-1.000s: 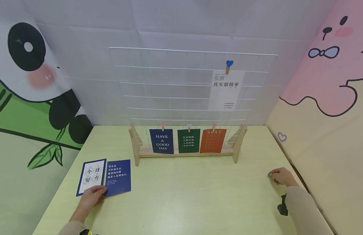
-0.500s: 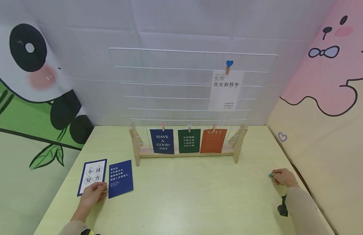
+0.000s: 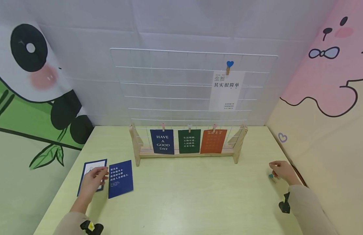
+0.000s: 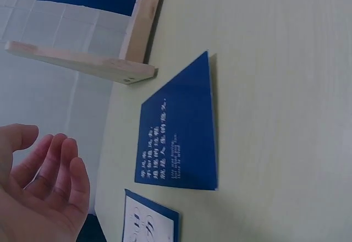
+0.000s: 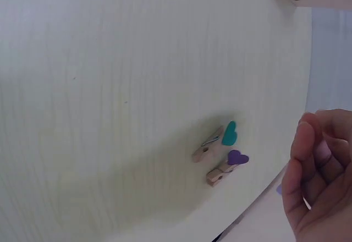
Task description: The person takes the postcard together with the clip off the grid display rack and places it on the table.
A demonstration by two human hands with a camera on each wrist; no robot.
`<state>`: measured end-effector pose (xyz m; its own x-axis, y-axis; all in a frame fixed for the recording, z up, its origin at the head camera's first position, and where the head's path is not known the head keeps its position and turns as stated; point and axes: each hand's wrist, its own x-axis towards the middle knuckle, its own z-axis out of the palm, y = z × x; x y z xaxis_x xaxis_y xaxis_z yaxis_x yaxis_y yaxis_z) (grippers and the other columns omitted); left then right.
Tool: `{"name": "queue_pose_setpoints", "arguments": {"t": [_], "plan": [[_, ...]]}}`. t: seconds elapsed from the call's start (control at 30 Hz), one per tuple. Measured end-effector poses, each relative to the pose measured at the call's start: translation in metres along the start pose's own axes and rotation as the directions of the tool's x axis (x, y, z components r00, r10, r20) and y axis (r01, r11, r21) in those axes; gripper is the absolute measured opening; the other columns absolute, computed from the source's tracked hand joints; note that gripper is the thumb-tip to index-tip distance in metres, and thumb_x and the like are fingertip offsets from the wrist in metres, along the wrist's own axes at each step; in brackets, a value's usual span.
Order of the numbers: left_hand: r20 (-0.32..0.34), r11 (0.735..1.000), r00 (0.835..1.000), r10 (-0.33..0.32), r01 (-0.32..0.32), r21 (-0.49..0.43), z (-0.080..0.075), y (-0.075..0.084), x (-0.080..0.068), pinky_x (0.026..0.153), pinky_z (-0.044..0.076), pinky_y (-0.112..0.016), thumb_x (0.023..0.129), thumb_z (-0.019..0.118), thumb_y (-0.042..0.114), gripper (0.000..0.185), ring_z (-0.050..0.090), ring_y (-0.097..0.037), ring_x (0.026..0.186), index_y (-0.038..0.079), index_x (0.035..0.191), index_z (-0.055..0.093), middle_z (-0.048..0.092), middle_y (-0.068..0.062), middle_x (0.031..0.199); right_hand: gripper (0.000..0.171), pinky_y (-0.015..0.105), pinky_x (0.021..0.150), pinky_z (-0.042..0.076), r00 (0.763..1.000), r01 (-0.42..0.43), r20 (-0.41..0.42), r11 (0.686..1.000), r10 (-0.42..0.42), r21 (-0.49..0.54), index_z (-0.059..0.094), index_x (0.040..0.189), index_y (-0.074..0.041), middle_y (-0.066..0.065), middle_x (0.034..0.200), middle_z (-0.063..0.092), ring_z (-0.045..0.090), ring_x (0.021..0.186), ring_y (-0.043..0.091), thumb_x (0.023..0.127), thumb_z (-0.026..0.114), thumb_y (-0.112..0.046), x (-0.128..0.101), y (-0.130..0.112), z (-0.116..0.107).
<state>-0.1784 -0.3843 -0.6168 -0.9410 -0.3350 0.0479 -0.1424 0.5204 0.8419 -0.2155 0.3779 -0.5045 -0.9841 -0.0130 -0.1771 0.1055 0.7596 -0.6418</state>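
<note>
My left hand [image 3: 92, 180] hovers open over a white card with a blue border [image 3: 88, 167], covering most of it. A navy card [image 3: 120, 178] lies just to its right. The left wrist view shows the relaxed fingers [image 4: 52, 170] above the table, with the navy card [image 4: 179, 132] and the white card [image 4: 151, 223] beside them. My right hand [image 3: 280, 170] is raised near the table's right edge, fingers curled and holding nothing I can see. Below it lie two wooden clips, one with a teal heart [image 5: 215, 140] and one with a purple heart [image 5: 226, 166].
A wooden rack [image 3: 136, 148] with a white wire grid [image 3: 169, 81] stands at the back of the table [image 3: 187, 192]. Navy [image 3: 162, 141], green [image 3: 189, 141] and orange [image 3: 213, 141] cards hang clipped on it. Higher up hangs a white card [image 3: 227, 90].
My left hand slid forward from the cards' near edge onto the white card, and the navy card shifted slightly right. My right hand lifted off the teal clip, which now lies on the table.
</note>
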Motion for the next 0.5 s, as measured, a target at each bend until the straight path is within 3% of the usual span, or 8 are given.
{"name": "queue_pose_setpoints", "arguments": {"t": [0.13, 0.17, 0.27, 0.37, 0.4, 0.47, 0.5], "plan": [[-0.012, 0.999, 0.999, 0.038, -0.038, 0.0, 0.0, 0.003, 0.013, 0.058, 0.049, -0.019, 0.085, 0.043, 0.052, 0.048, 0.059, -0.012, 0.079, 0.016, 0.116, 0.053, 0.059, -0.004, 0.099, 0.04, 0.037, 0.055, 0.047, 0.999, 0.044, -0.01, 0.999, -0.044, 0.015, 0.049, 0.113, 0.013, 0.013, 0.069, 0.058, 0.057, 0.061, 0.027, 0.093, 0.044, -0.021, 0.002, -0.019, -0.003], [0.021, 0.997, 0.998, 0.062, -0.06, -0.056, -0.003, 0.019, 0.007, 0.061, 0.05, -0.02, 0.088, 0.043, 0.046, 0.043, 0.059, -0.014, 0.081, 0.015, 0.116, 0.054, 0.059, -0.005, 0.1, 0.041, 0.038, 0.057, 0.048, 0.998, 0.054, -0.012, 0.998, -0.054, 0.02, 0.049, 0.114, 0.012, 0.013, 0.07, 0.058, 0.057, 0.062, 0.028, 0.093, 0.044, -0.022, 0.002, -0.024, -0.004], [0.052, 0.992, 0.995, 0.09, -0.086, -0.088, -0.003, 0.024, 0.016, 0.062, 0.05, -0.021, 0.089, 0.045, 0.043, 0.04, 0.058, -0.016, 0.083, 0.017, 0.117, 0.053, 0.059, -0.005, 0.101, 0.041, 0.04, 0.059, 0.048, 0.995, 0.094, -0.018, 0.995, -0.094, 0.014, 0.048, 0.115, 0.012, 0.009, 0.068, 0.058, 0.058, 0.064, 0.03, 0.093, 0.044, -0.023, 0.003, -0.036, -0.007], [0.07, 0.986, 0.987, 0.142, -0.136, -0.093, 0.001, 0.025, 0.027, 0.063, 0.05, -0.021, 0.09, 0.045, 0.04, 0.037, 0.058, -0.017, 0.085, 0.018, 0.12, 0.052, 0.058, -0.006, 0.103, 0.041, 0.036, 0.058, 0.048, 0.989, 0.143, -0.029, 0.99, -0.143, 0.008, 0.049, 0.115, 0.011, 0.005, 0.066, 0.057, 0.058, 0.063, 0.027, 0.093, 0.044, -0.023, 0.005, -0.047, -0.01], [0.048, 0.989, 0.989, 0.143, -0.14, -0.051, 0.006, 0.014, 0.039, 0.06, 0.049, -0.019, 0.088, 0.046, 0.044, 0.04, 0.058, -0.016, 0.084, 0.022, 0.12, 0.052, 0.058, -0.004, 0.104, 0.04, 0.035, 0.058, 0.048, 0.987, 0.161, -0.033, 0.987, -0.16, 0.009, 0.05, 0.114, 0.011, 0.004, 0.066, 0.057, 0.058, 0.062, 0.026, 0.093, 0.044, -0.023, 0.006, -0.051, -0.011], [0.046, 0.983, 0.984, 0.173, -0.169, -0.077, 0.007, 0.025, 0.04, 0.061, 0.05, -0.02, 0.088, 0.046, 0.043, 0.038, 0.058, -0.014, 0.084, 0.024, 0.12, 0.052, 0.058, -0.003, 0.103, 0.04, 0.032, 0.056, 0.048, 0.98, 0.194, -0.042, 0.981, -0.193, 0.013, 0.051, 0.113, 0.011, 0.003, 0.065, 0.057, 0.057, 0.06, 0.025, 0.093, 0.045, -0.023, 0.006, -0.058, -0.013], [0.066, 0.978, 0.98, 0.186, -0.178, -0.105, 0.006, 0.038, 0.037, 0.062, 0.05, -0.022, 0.089, 0.047, 0.041, 0.037, 0.058, -0.015, 0.085, 0.022, 0.121, 0.051, 0.058, -0.004, 0.104, 0.039, 0.03, 0.055, 0.048, 0.977, 0.208, -0.045, 0.978, -0.208, 0.016, 0.052, 0.113, 0.011, 0.003, 0.065, 0.057, 0.057, 0.059, 0.025, 0.093, 0.045, -0.022, 0.007, -0.061, -0.013]]}}
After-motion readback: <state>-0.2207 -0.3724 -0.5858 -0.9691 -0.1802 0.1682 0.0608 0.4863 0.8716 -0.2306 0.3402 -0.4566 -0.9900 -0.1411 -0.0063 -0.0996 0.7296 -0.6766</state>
